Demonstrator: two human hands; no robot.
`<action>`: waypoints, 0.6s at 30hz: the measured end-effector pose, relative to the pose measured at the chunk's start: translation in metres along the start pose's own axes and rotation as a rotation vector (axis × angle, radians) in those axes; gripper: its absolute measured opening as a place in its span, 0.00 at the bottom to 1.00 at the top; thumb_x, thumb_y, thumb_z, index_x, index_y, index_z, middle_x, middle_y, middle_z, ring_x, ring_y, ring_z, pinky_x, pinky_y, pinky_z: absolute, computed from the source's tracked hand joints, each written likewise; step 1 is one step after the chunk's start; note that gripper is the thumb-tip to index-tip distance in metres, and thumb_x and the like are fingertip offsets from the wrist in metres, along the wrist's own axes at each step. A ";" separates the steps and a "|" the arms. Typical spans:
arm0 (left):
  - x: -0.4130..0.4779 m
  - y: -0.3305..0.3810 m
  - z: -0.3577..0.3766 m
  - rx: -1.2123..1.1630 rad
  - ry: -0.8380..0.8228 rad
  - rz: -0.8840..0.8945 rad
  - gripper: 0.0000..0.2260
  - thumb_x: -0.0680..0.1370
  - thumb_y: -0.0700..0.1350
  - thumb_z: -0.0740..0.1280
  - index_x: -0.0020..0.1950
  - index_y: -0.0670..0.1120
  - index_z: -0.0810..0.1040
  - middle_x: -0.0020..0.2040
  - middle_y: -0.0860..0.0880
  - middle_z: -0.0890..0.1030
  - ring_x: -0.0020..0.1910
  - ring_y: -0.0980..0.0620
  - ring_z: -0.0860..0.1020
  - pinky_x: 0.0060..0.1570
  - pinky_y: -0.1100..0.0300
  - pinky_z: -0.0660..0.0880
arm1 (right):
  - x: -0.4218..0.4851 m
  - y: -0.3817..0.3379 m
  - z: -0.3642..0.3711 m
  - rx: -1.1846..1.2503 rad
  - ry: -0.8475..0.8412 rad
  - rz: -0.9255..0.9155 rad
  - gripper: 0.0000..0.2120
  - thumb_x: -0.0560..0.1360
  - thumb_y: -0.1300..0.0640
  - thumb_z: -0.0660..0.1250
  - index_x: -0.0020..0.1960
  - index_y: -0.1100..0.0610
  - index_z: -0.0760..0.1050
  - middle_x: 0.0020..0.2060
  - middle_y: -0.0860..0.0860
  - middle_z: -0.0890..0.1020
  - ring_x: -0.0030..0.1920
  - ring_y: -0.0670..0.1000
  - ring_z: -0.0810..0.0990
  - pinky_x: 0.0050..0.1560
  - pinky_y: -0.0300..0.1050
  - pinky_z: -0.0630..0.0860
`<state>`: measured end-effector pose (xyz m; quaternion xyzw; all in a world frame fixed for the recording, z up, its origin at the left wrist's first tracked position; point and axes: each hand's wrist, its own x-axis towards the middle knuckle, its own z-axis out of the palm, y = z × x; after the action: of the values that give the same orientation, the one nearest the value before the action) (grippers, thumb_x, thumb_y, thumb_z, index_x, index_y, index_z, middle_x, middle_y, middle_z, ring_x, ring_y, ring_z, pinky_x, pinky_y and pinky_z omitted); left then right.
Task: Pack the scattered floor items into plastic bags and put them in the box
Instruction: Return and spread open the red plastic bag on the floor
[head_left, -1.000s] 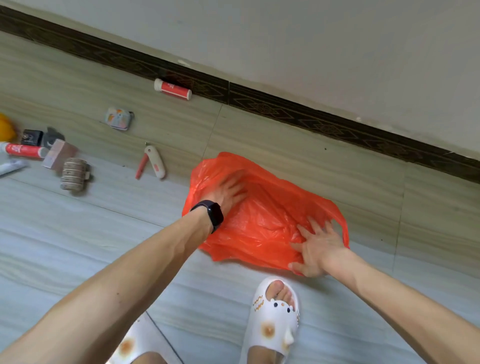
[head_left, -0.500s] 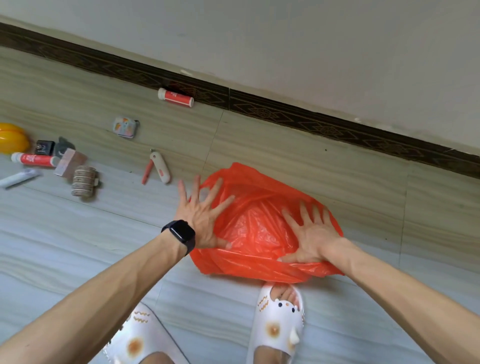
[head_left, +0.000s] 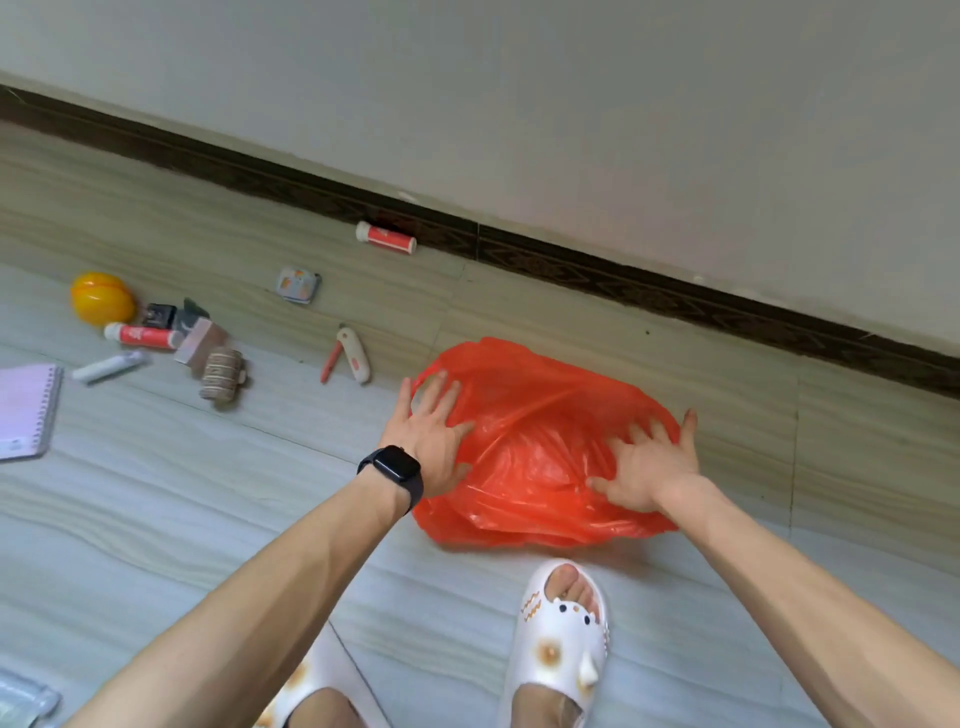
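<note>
An orange-red plastic bag (head_left: 540, 431) lies crumpled on the tiled floor in front of my feet. My left hand (head_left: 434, 434), with a black watch on the wrist, lies flat with spread fingers on the bag's left edge. My right hand (head_left: 649, 460) presses flat on the bag's right part, fingers apart. Scattered to the left are a red-and-white utility knife (head_left: 353, 354), a small patterned tin (head_left: 297, 285), a red tube by the baseboard (head_left: 387, 238), a roll of twine (head_left: 222, 373), a second red tube (head_left: 141, 335), a white tube (head_left: 106, 366) and a yellow ball (head_left: 102, 298).
A pink spiral notebook (head_left: 26, 410) lies at the left edge. Small dark items and a pinkish box (head_left: 200, 338) sit beside the twine. My white slippers (head_left: 563, 644) stand just below the bag. The wall with a dark baseboard (head_left: 571, 267) runs behind. No box is in view.
Both hands slid outward across the bag, flattening it. The view shifted, so the notebook and more left-side items came into sight.
</note>
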<state>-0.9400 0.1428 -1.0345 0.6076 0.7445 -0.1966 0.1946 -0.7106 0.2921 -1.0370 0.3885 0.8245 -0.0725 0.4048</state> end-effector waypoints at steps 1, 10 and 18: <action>-0.010 -0.001 -0.009 -0.051 0.004 0.012 0.28 0.78 0.62 0.60 0.77 0.58 0.62 0.80 0.44 0.48 0.78 0.43 0.39 0.73 0.36 0.40 | -0.009 -0.003 -0.007 0.033 0.014 -0.031 0.34 0.76 0.31 0.53 0.78 0.45 0.59 0.78 0.51 0.60 0.79 0.58 0.53 0.71 0.74 0.37; -0.131 -0.072 -0.085 -0.066 0.150 -0.196 0.27 0.79 0.59 0.59 0.77 0.58 0.59 0.80 0.46 0.54 0.79 0.45 0.47 0.74 0.37 0.44 | -0.121 -0.067 -0.091 0.221 0.431 -0.453 0.26 0.80 0.42 0.58 0.77 0.42 0.61 0.79 0.50 0.60 0.79 0.52 0.56 0.77 0.51 0.57; -0.285 -0.178 -0.086 -0.124 0.281 -0.549 0.29 0.78 0.60 0.60 0.78 0.60 0.57 0.79 0.47 0.54 0.78 0.46 0.49 0.74 0.38 0.47 | -0.198 -0.174 -0.175 0.198 0.641 -0.703 0.28 0.80 0.44 0.60 0.78 0.40 0.56 0.80 0.49 0.55 0.79 0.50 0.54 0.77 0.45 0.55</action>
<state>-1.0658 -0.0805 -0.8015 0.3920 0.9109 -0.1102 0.0663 -0.8662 0.1335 -0.8120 0.1258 0.9782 -0.1595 0.0424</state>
